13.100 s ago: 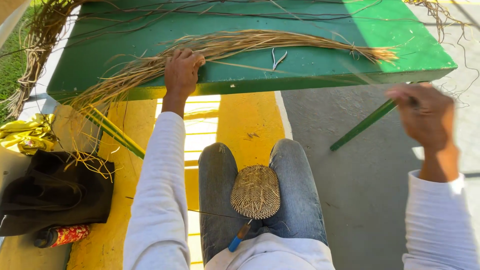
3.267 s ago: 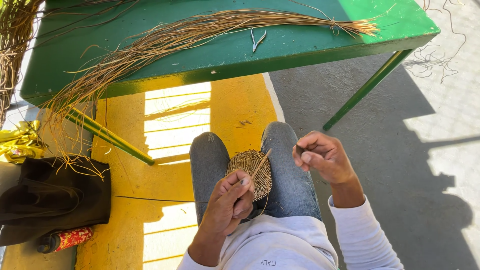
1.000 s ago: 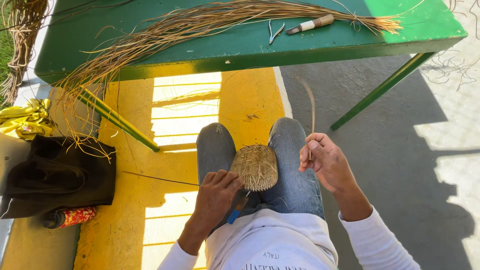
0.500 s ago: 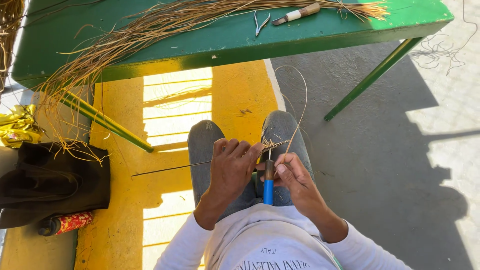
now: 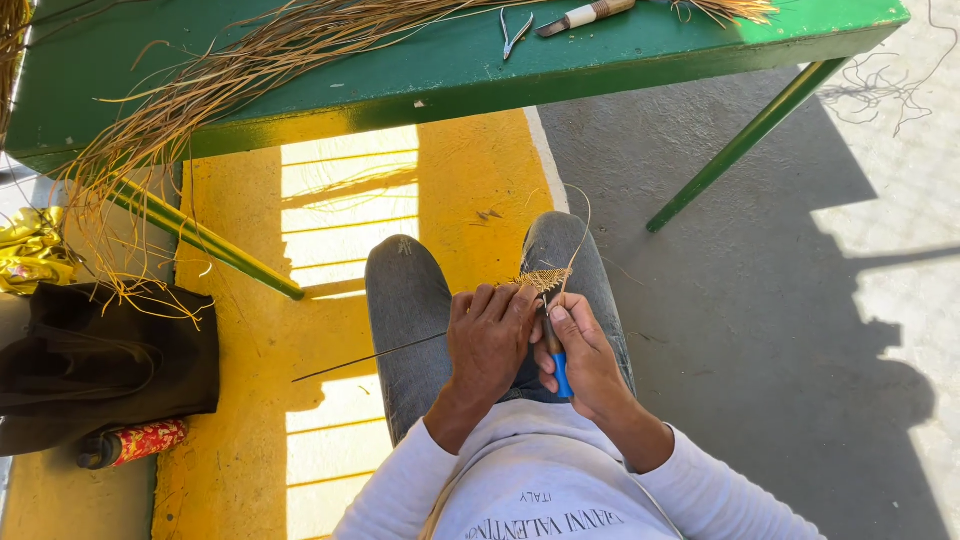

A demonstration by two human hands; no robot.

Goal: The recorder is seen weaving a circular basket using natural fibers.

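- Landmark: the green table, whose near edge runs across the top of the view, with the person seated just short of it.
- Left hand sits over the lap, below the table's near edge, fingers curled down and clasped on the woven piece; only the far rim of the weave shows past the fingertips.
- Right hand lies just beside the left, touching it at the thumbs, closed around a blue-handled tool; the tool's point aims up at the weave.
- One thin straw strand loops up from the weave toward the table, free in the air.
- A long dark stalk sticks out from under the left hand, away from the knees, over the yellow floor.
- On the table: a sheaf of dry straw spreads along the top and spills over its left edge; small pliers and a knife with a wrapped handle lie near the far edge, well apart from the hands.
- Table legs slant down on both sides of the knees; the gap between them stays open to the lap.
- Left of the table's corner: a black bag, a red patterned bottle against it, and yellow crumpled foil.
- Right of the table, grey pavement is bare, half in shadow.
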